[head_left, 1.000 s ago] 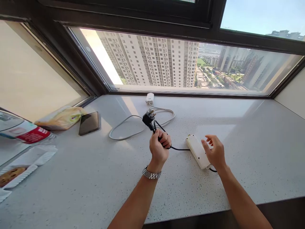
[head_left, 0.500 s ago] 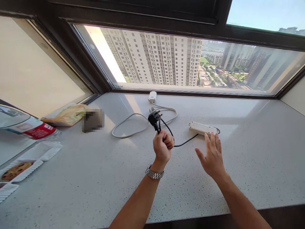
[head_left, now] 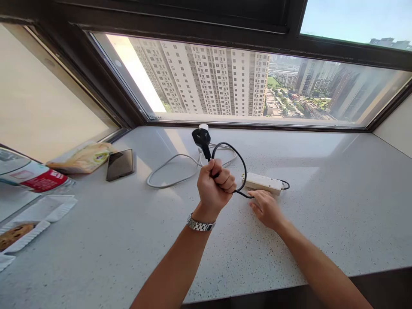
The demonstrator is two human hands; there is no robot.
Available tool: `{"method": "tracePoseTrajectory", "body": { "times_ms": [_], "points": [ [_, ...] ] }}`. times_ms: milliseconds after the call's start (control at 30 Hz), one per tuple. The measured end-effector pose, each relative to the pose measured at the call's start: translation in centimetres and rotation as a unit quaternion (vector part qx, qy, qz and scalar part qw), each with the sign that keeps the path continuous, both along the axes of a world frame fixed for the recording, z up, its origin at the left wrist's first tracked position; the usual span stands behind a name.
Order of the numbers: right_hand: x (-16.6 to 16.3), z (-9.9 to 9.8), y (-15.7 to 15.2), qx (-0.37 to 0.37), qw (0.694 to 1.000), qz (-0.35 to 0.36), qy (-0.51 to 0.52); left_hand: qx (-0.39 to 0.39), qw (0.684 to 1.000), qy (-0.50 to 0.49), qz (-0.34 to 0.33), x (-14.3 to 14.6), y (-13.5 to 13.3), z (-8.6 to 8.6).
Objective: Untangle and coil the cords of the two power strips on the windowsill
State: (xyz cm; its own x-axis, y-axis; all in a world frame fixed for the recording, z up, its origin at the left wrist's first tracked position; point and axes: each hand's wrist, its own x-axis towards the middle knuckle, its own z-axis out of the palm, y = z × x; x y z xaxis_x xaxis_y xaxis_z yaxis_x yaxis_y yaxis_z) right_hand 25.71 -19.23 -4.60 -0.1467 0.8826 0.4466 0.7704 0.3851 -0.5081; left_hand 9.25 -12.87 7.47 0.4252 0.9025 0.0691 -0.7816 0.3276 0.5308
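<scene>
My left hand [head_left: 215,185] is closed in a fist round a black power cord [head_left: 242,165], holding it above the counter. The cord's black plug [head_left: 201,137] sticks up above the fist. The cord loops down to the right and runs to a white power strip [head_left: 262,182] lying flat on the speckled white windowsill counter [head_left: 322,206]. My right hand [head_left: 265,209] rests low on the counter just in front of the strip. Its fingertips are closed on the cord where it meets the counter.
A grey charger cable [head_left: 170,165] lies coiled behind my left hand. At the left are a dark phone [head_left: 119,164], a yellow snack bag [head_left: 85,158], a red-labelled package [head_left: 32,180] and a white tray with a cookie [head_left: 19,234]. A dark-framed window [head_left: 225,122] borders the back.
My left hand has lifted the plug and cord higher. My right hand has let go of the strip, left it farther back and turned crosswise, then dropped from open to closed on the cord.
</scene>
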Motion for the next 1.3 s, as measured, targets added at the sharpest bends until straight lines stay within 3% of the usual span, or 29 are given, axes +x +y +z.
{"method": "tracePoseTrajectory", "body": {
  "times_ms": [100,167,267,333,400,533,633,700,800,933,1000,1100,1200,1300],
  "points": [
    [2.4,1.4,0.2,0.09,0.99,-0.1,0.048,0.044,0.997,-0.001,0.062,0.1,0.7,4.5],
    [4.0,2.4,-0.1,0.155,0.968,-0.18,0.078,0.064,0.993,0.004,0.103,0.0,0.8,6.6],
    [5.3,3.2,-0.7,0.161,0.948,-0.247,0.121,0.074,0.99,0.021,0.121,-0.2,0.4,7.1],
    [5.1,3.5,-1.1,0.084,0.947,-0.239,0.196,0.068,0.99,0.036,0.122,-0.3,0.0,5.7],
    [4.4,3.8,-1.3,-0.011,0.923,-0.2,0.329,0.059,0.989,0.05,0.129,-0.3,-0.6,3.4],
    [2.9,4.8,-1.6,-0.093,0.799,-0.106,0.585,0.052,0.988,0.104,0.1,0.4,-2.5,-2.2],
    [2.2,5.5,-1.9,-0.096,0.756,-0.056,0.645,0.068,0.982,0.173,0.038,1.5,-4.3,-5.1],
    [1.7,5.7,-2.1,-0.09,0.761,-0.039,0.641,0.071,0.975,0.209,0.004,2.3,-5.3,-6.1],
    [1.0,5.6,-2.3,-0.038,0.797,-0.036,0.602,0.045,0.967,0.245,-0.052,3.4,-6.0,-6.8],
    [1.2,4.7,-2.1,0.052,0.869,-0.077,0.486,0.004,0.969,0.24,-0.062,3.5,-5.5,-6.9],
    [2.3,4.1,-2.1,0.041,0.916,-0.073,0.393,-0.009,0.977,0.211,-0.027,2.7,-4.4,-6.4],
    [4.3,3.3,-2.0,-0.056,0.966,0.01,0.254,-0.018,0.985,0.161,0.065,0.4,-1.7,-4.1],
    [5.2,3.2,-2.0,-0.136,0.976,0.081,0.151,-0.016,0.975,0.126,0.181,-2.3,1.4,-0.2],
    [4.7,3.5,-2.0,-0.175,0.979,0.079,0.062,0.017,0.958,0.107,0.265,-4.6,3.4,3.9]
  ]
}}
